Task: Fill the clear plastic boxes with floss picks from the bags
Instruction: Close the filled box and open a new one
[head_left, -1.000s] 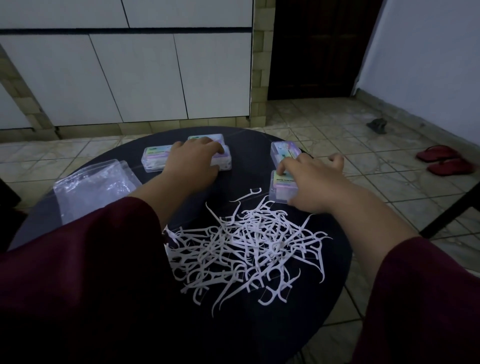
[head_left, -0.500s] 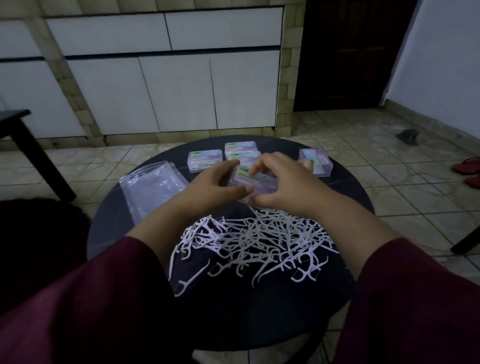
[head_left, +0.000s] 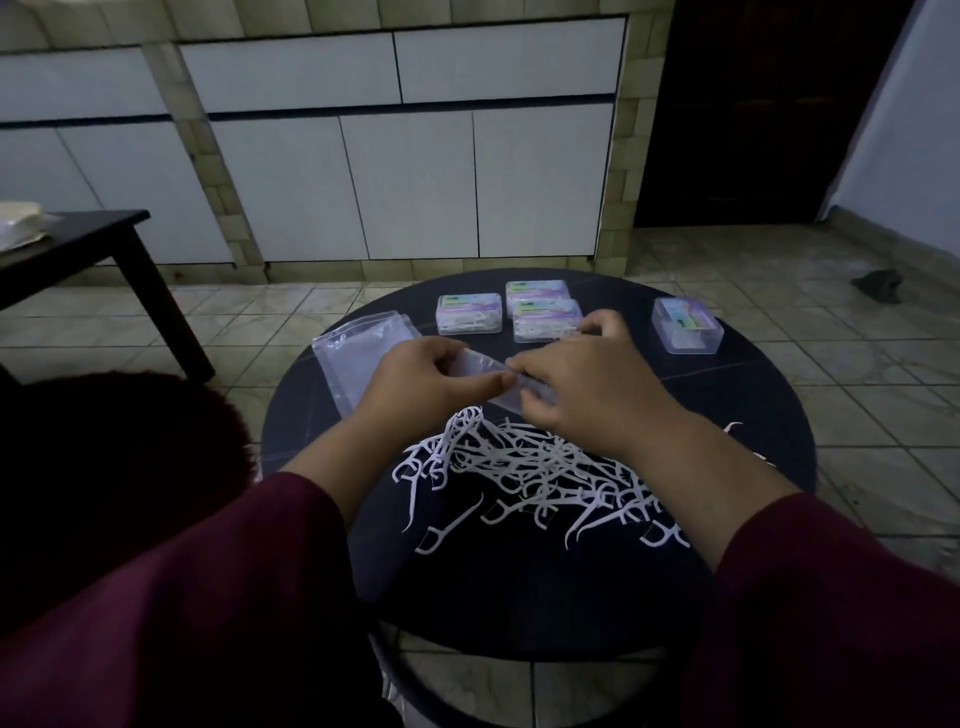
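The box (head_left: 485, 382), taken from the right side of the table (head_left: 727, 415) a second ago, is now held above the picks (head_left: 524, 467). Left hand (head_left: 421, 382) and right hand (head_left: 576, 384) both pinch it, probably opening the lid. Three filled boxes (head_left: 469, 313) lie beyond it.

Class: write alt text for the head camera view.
Both hands, left hand and right hand, hold a clear plastic box above loose floss picks on a round black table; four more boxes stand beyond.
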